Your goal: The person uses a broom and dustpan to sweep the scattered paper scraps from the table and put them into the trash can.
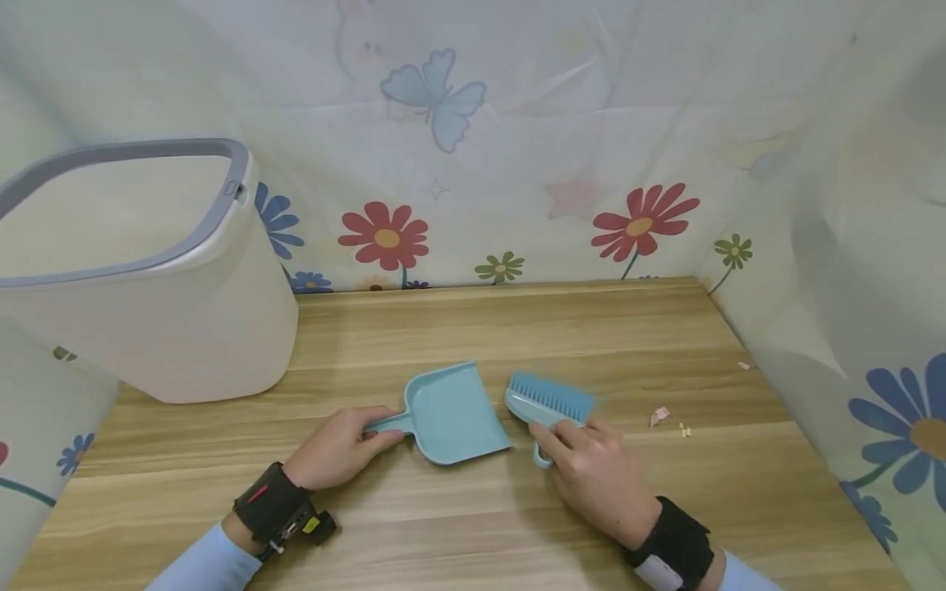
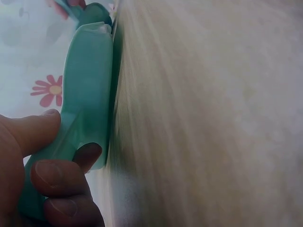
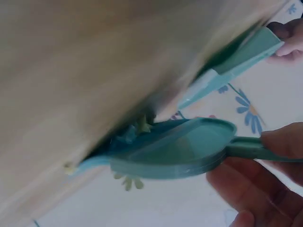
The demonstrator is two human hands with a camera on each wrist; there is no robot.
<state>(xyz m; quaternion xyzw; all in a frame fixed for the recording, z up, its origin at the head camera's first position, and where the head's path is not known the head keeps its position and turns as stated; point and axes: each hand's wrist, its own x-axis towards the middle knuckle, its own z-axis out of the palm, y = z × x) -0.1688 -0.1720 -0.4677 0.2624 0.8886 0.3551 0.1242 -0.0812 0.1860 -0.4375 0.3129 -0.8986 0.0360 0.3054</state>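
Observation:
A light-blue dustpan lies on the wooden table, its wide edge facing right. My left hand grips the dustpan's handle between thumb and fingers, also visible in the left wrist view. To the right of the pan, a blue hand brush is held by its handle in my right hand. A small gap separates brush and pan. The brush's bristles point away from me and to the right. Pink paper scraps and yellow-green bits lie right of the brush. In the right wrist view, a yellowish bit is by the bristle end.
A tall white bin with a grey rim stands at the back left of the table. One more pink scrap is near the right edge. Flower-printed curtains enclose the table at the back and sides.

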